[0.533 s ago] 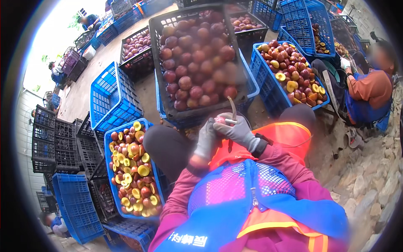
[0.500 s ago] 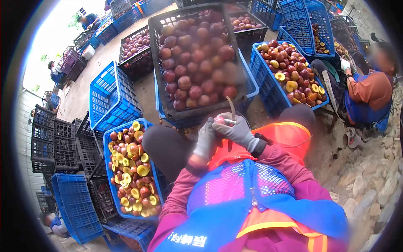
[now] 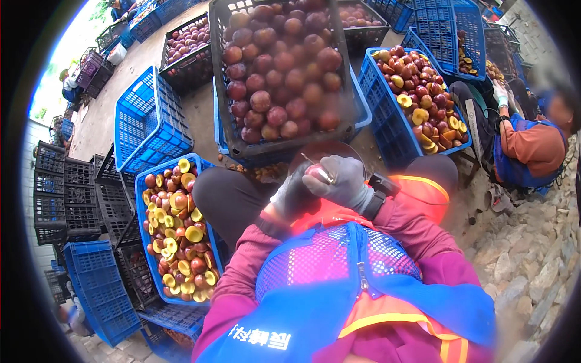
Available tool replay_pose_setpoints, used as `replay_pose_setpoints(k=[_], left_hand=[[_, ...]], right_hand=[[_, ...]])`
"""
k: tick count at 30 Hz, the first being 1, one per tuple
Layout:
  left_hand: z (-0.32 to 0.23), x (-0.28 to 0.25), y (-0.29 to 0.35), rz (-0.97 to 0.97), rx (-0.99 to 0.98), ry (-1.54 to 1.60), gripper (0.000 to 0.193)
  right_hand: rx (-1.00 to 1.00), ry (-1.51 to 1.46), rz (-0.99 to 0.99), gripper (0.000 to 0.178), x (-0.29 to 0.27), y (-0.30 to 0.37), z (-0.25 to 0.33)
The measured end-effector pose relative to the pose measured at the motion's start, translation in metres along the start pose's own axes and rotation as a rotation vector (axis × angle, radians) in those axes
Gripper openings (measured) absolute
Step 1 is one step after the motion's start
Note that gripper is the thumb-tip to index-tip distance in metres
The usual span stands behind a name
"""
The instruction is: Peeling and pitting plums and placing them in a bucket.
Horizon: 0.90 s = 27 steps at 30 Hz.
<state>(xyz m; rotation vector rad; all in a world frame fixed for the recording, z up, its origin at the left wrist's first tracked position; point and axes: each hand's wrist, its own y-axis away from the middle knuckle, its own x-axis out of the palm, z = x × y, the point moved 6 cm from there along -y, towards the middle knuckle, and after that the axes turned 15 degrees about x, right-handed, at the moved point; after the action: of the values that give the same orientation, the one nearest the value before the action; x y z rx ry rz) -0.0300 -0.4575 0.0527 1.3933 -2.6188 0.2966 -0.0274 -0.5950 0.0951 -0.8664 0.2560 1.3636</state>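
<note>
Both gloved hands meet in front of my lap. My left hand (image 3: 289, 195) is closed around a reddish plum (image 3: 317, 172) at its fingertips. Pressed close against it, my right hand (image 3: 346, 180) is closed on a small knife (image 3: 331, 178), of which only a short pale bit shows by the fruit; the fingers hide the rest. Beyond them stands a black crate of whole plums (image 3: 221, 91), blurred in part. By my left knee, a blue crate (image 3: 143, 212) holds cut plum halves with yellow flesh.
Another blue crate (image 3: 378, 100) of cut plums stands at the right, beside a seated person (image 3: 532, 145). An upright blue crate (image 3: 136, 121) is at the left. Black crates (image 3: 66, 193) and blue crates (image 3: 97, 284) are stacked farther left. Stones (image 3: 526, 278) cover the ground at the right.
The knife's curved blade, which stuck up above my right hand, no longer stands up there. The plum shows more clearly between my hands. The whole view has shifted slightly.
</note>
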Motion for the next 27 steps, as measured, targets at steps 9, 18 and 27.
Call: replay_pose_setpoints(k=[9, 18, 27], left_hand=[[-0.011, 0.012, 0.016, 0.005, 0.182, 0.074, 0.032], [0.071, -0.048, 0.034, -0.241, 0.302, -0.467, 0.049], [0.014, -0.050, 0.046, -0.345, 0.159, -0.193, 0.041]], right_hand=[[0.446, -0.476, 0.402, 0.037, 0.000, -0.002, -0.008], [-0.112, 0.062, 0.115, 0.053, 0.009, -0.009, 0.057], [-0.183, -0.136, 0.080, 0.035, -0.018, -0.030, 0.059]])
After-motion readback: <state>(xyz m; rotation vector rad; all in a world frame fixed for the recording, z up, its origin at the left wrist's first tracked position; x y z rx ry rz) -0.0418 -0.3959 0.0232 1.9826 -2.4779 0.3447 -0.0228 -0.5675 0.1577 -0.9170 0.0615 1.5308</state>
